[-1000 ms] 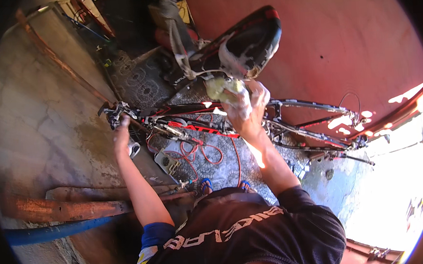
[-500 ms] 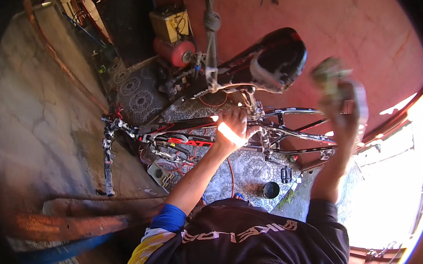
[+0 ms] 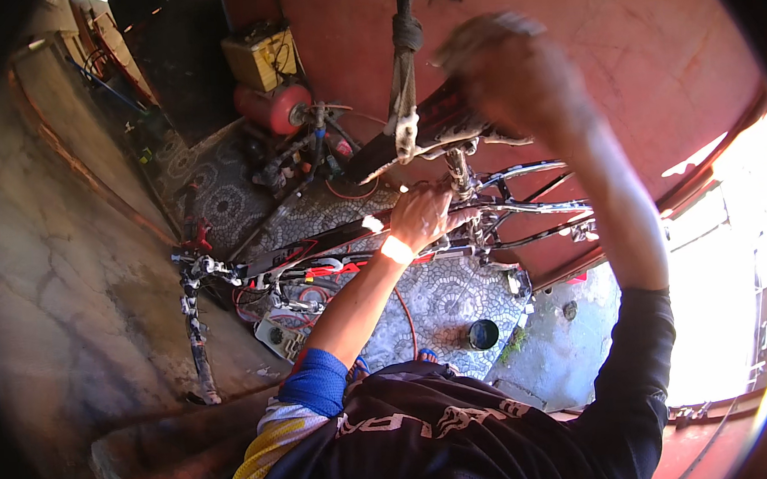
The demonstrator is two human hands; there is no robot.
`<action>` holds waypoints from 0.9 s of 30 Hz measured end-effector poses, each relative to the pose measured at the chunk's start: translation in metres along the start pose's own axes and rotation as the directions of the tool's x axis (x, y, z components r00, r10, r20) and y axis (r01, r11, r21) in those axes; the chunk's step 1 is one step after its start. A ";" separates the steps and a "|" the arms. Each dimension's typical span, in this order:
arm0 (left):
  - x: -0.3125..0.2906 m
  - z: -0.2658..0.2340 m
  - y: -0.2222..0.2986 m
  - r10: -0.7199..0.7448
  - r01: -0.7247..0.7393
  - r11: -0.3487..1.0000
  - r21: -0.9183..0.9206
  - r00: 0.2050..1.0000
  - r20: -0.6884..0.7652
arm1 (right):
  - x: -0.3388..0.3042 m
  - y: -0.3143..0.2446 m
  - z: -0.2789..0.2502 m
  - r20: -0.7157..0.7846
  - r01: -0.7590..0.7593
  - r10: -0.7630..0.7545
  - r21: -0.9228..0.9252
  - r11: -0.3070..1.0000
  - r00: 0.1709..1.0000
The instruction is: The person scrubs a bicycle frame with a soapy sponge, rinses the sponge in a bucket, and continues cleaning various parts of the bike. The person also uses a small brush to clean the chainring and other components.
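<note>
A black and red bicycle frame [image 3: 313, 244] hangs in front of me with its saddle [image 3: 424, 118] held by a knotted grey strap [image 3: 406, 71]. White suds cling to the handlebar [image 3: 198, 339] at the left and to the seat post [image 3: 460, 171]. My left hand [image 3: 422, 217] is wrapped round the top tube just left of the seat post. Over the saddle's rear end, my right hand [image 3: 519, 82] is smeared by motion. It holds a blurred, pale greenish wad that looks like a sponge [image 3: 485, 40]. Much of the saddle is hidden behind this hand.
A red tank [image 3: 281, 108] stands beneath a yellowish box [image 3: 260, 58] at the far left. A dark bucket [image 3: 483, 334] sits on the patterned floor [image 3: 440, 297], and a tray [image 3: 279, 334] lies near the handlebar. A red wall [image 3: 635, 40] rises behind the bicycle.
My right hand has swung left and away from me, from beside the saddle to over its rear end. My left hand keeps its grip on the tube. The whole view has shifted slightly.
</note>
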State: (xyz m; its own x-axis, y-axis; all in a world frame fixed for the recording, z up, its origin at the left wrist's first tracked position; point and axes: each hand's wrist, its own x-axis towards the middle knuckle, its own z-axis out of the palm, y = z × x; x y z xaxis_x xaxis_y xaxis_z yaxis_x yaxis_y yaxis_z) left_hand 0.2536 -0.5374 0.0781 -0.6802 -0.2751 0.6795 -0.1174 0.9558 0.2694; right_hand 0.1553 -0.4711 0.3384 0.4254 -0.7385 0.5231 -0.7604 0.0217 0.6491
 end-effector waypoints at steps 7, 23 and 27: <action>-0.006 0.022 -0.007 -0.015 0.015 0.994 0.107 1.000 0.001 | 0.044 0.017 -0.030 0.587 -0.405 0.394 -0.120 0.906 0.707; 0.001 0.029 -0.025 -0.081 0.078 0.995 0.064 0.995 0.053 | -0.064 -0.140 -0.019 -0.111 -0.034 0.069 0.292 0.956 0.991; 0.006 0.033 -0.041 -0.106 0.105 0.992 0.070 0.994 0.017 | -0.002 -0.181 0.037 -0.044 -0.069 0.076 0.148 0.987 0.996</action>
State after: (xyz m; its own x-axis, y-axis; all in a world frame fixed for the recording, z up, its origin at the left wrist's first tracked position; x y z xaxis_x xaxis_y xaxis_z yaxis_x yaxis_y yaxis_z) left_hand 0.2306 -0.5748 0.0484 -0.6760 -0.3733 0.6354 -0.2385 0.9266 0.2907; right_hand 0.2739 -0.4982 0.1999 0.3874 -0.7046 0.5945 -0.8521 -0.0275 0.5227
